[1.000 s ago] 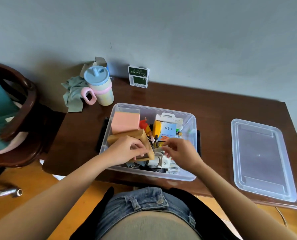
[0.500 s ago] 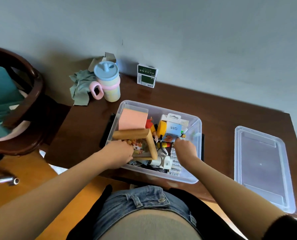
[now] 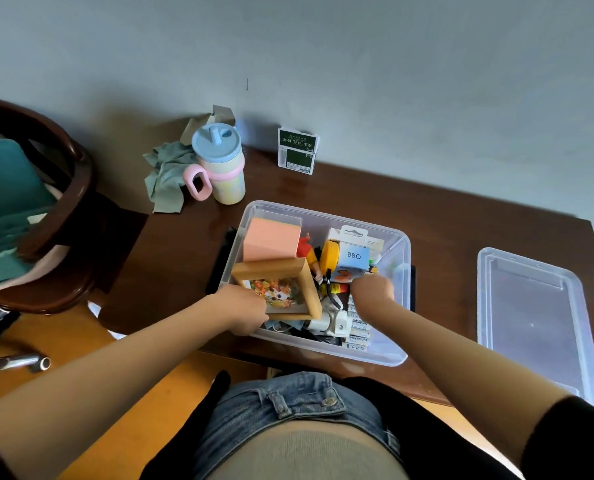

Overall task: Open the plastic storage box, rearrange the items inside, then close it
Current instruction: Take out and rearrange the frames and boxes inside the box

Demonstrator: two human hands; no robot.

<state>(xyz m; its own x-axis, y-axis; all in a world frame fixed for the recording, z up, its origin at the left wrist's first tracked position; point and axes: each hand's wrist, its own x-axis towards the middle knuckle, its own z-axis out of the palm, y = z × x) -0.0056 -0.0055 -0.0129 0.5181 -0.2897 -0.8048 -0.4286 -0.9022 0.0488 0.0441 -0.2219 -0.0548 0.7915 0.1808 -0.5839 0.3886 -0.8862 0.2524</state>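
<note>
The clear plastic storage box [image 3: 397, 344] sits open at the centre of the frame on the brown counter [image 3: 462, 230], with its lid [image 3: 531, 320] lying flat well apart at the right. The left hand [image 3: 243, 311] grips the lower left edge of a wooden picture frame [image 3: 275, 271] tilted up inside the box's left half, in front of a pink block [image 3: 271, 239]. The right hand [image 3: 371, 289] reaches down among the small items in the box's right half, just below a blue carton [image 3: 352, 258]; its fingers are hidden, so I cannot tell whether it holds anything.
</note>
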